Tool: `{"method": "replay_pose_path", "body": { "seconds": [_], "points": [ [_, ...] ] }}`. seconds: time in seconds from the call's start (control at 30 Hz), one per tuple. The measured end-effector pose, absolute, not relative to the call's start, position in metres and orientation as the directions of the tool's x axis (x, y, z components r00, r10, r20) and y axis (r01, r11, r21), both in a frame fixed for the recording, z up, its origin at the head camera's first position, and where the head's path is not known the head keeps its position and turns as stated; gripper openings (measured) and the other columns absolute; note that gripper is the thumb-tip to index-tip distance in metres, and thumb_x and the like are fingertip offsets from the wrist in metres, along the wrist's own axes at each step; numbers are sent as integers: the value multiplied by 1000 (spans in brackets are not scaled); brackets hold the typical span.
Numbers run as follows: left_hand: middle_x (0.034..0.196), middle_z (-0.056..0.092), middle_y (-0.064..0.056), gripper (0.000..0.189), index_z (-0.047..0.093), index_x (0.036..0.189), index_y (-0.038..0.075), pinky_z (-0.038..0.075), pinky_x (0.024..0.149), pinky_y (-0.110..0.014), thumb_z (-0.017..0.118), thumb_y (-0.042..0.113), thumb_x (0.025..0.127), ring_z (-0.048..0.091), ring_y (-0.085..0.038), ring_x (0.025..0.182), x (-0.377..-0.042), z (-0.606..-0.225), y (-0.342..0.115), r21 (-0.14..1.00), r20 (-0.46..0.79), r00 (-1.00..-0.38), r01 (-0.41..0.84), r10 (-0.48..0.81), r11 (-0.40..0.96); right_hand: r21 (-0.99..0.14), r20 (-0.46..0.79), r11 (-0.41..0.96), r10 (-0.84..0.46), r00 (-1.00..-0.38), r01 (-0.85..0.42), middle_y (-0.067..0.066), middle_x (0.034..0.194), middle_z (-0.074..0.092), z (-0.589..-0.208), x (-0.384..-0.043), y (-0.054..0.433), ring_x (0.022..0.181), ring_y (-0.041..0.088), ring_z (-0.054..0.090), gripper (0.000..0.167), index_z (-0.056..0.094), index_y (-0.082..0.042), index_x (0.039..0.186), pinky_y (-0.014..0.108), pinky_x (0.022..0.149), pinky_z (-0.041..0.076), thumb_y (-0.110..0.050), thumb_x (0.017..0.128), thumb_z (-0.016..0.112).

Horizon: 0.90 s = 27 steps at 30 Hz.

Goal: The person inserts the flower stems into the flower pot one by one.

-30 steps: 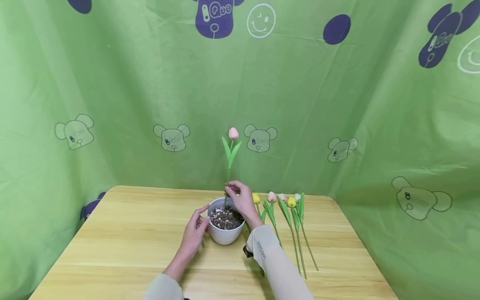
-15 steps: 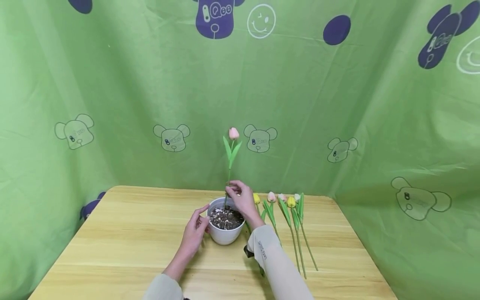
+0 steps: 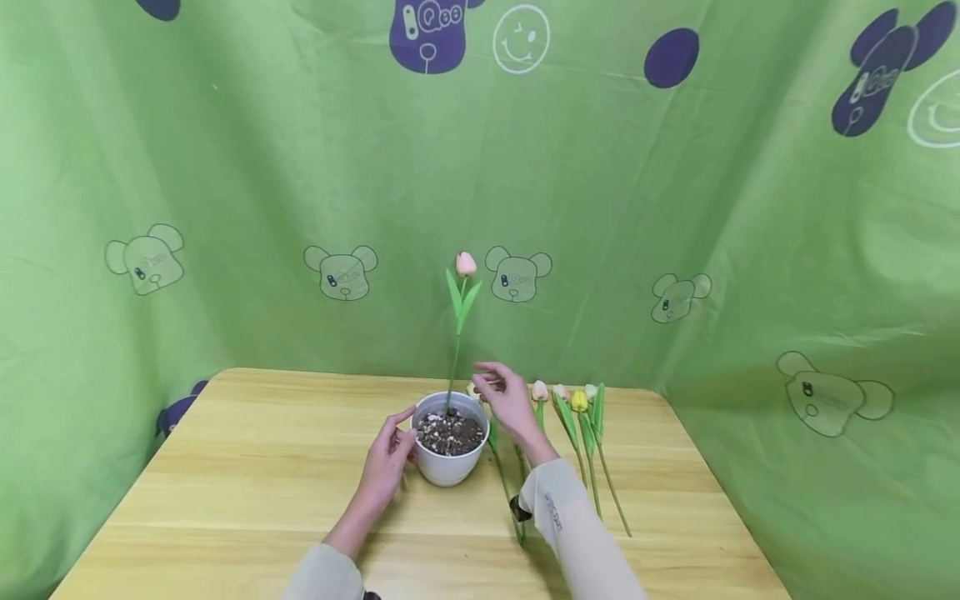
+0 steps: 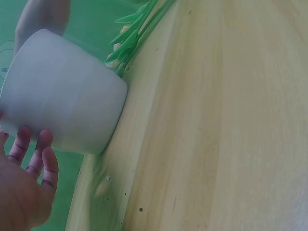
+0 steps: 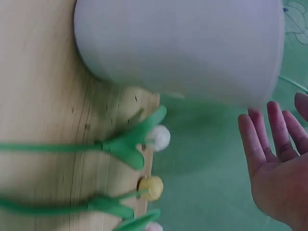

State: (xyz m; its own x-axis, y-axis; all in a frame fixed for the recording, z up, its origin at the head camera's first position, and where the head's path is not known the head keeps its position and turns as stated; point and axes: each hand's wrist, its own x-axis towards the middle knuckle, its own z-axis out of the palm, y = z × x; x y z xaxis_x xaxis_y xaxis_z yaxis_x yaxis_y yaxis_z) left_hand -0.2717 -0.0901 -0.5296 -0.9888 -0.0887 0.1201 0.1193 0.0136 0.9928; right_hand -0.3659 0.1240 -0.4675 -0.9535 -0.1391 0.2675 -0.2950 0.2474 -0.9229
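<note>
A white flower pot (image 3: 447,469) filled with dark soil (image 3: 459,433) stands on the table. One artificial pink tulip (image 3: 466,265) rises nearly upright from the soil near the pot's back side, its green stem leaning slightly. My left hand (image 3: 385,458) holds the pot at its left rim; in the left wrist view several fingers (image 4: 44,139) lie against the outer wall. Just right of the tulip stem, apart from it, hovers my right hand (image 3: 512,404) with loosely bent fingers and nothing in them. The right wrist view has those fingers (image 5: 248,137) spread beside the pot.
Several more tulips lie on the table to the right, among them a yellow one (image 3: 579,402) and a pink one (image 3: 540,391), partly behind my right forearm. The wooden table (image 3: 225,500) carries a few soil crumbs. A green printed curtain (image 3: 405,183) hangs behind it.
My right hand has let go of the tulip stem and moved to the right. The tulip stays standing in the soil. My left hand keeps its place at the pot.
</note>
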Motion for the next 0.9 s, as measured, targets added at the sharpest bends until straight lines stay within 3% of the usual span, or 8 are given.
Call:
{"method": "replay_pose_path", "body": {
  "seconds": [0.13, 0.2, 0.3, 0.47, 0.63, 0.9],
  "points": [
    [89, 61, -9, 43, 55, 148, 17, 54, 63, -29, 59, 18, 106, 65, -30, 81, -281, -548, -91, 992, 127, -986, 125, -110, 24, -928, 269, 235, -110, -957, -288, 28, 119, 67, -471, -362, 148, 102, 37, 71, 37, 61, 4, 135, 44, 94, 60, -11, 102, 66],
    [88, 60, -7, 42, 56, 148, 19, 54, 63, -30, 60, 20, 105, 65, -27, 79, -281, -550, -92, 991, 136, -984, 133, -118, 29, -928, 262, 250, -95, -960, -278, 28, 120, 67, -470, -358, 160, 99, 28, 71, 38, 61, 3, 136, 40, 94, 61, -12, 102, 66],
    [88, 60, -5, 43, 56, 148, 19, 54, 62, -30, 61, 20, 105, 64, -25, 78, -280, -551, -93, 990, 137, -983, 134, -122, 33, -934, 233, 260, -83, -969, -247, 27, 123, 65, -470, -351, 180, 100, 23, 71, 40, 59, 2, 139, 42, 97, 59, -14, 103, 65],
    [88, 60, -7, 43, 55, 148, 16, 52, 61, -27, 61, 18, 105, 64, -27, 78, -279, -551, -93, 990, 138, -983, 138, -120, 13, -940, 184, 283, -54, -981, -192, 25, 127, 62, -473, -340, 215, 104, 27, 71, 42, 55, 0, 143, 46, 99, 58, -14, 104, 62],
    [88, 59, -9, 41, 57, 147, 19, 52, 63, -28, 60, 18, 105, 64, -25, 77, -279, -549, -92, 990, 142, -983, 141, -119, 17, -949, 140, 288, 12, -990, -131, 28, 136, 54, -482, -330, 253, 94, 12, 71, 49, 47, -5, 151, 42, 94, 61, -13, 105, 60],
    [87, 58, -7, 41, 57, 146, 20, 54, 64, -31, 59, 15, 105, 63, -23, 76, -281, -549, -88, 989, 145, -982, 143, -120, 31, -942, 92, 333, 124, -988, -46, 24, 134, 56, -505, -316, 311, 90, 4, 69, 53, 43, -3, 153, 36, 92, 61, -17, 106, 60]
  ]
}}
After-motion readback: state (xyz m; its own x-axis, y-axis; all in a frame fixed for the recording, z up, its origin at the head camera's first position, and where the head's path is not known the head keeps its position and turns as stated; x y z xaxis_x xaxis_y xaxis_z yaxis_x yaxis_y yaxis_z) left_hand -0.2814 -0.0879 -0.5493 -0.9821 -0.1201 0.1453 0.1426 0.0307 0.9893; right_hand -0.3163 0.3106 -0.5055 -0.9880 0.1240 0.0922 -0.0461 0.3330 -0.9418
